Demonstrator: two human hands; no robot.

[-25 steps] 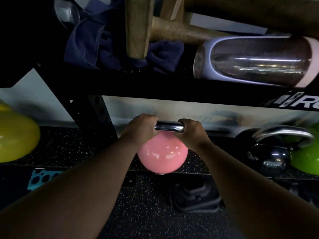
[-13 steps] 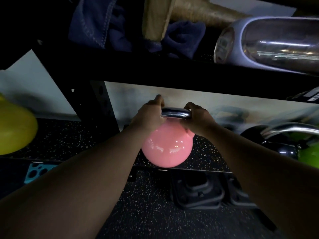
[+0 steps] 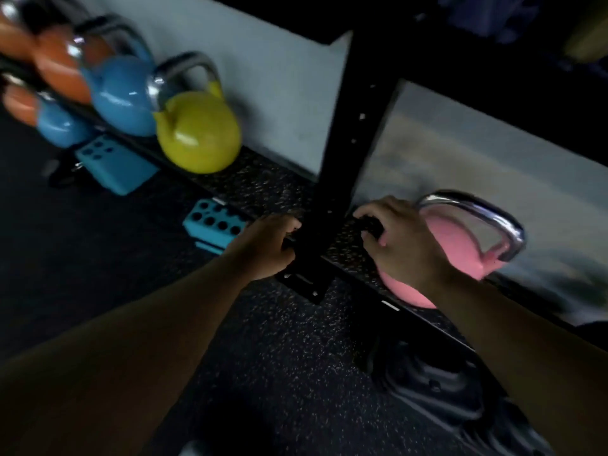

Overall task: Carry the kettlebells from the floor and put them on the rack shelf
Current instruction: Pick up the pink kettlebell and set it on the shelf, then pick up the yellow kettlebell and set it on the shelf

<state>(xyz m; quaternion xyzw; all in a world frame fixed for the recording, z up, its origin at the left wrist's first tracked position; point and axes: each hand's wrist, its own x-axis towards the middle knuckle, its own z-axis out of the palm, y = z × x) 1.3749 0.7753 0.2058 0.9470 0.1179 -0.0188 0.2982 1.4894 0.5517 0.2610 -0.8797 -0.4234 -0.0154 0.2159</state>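
Observation:
A pink kettlebell [image 3: 460,238] with a chrome handle rests on the low speckled rack shelf [image 3: 263,185], just right of the black upright post [image 3: 348,143]. My right hand [image 3: 401,241] hovers in front of its left side with bent fingers, off the handle. Left of the post, my left hand [image 3: 266,248] is curled at the shelf's front edge with nothing visible in it. A yellow kettlebell [image 3: 197,133] stands further left on the same shelf. Beyond it are a blue kettlebell [image 3: 121,97] and an orange kettlebell [image 3: 59,67], both blurred.
Two turquoise perforated blocks [image 3: 115,166] [image 3: 214,225] lie on the dark speckled floor by the shelf edge. A dark moulded object [image 3: 427,373] sits on the floor below the pink kettlebell. An upper shelf overhangs at the top right.
Both hands have let go of the pink kettlebell's handle; it now stands on the shelf. My view has swung left and tilted, and my left hand has moved left past the post.

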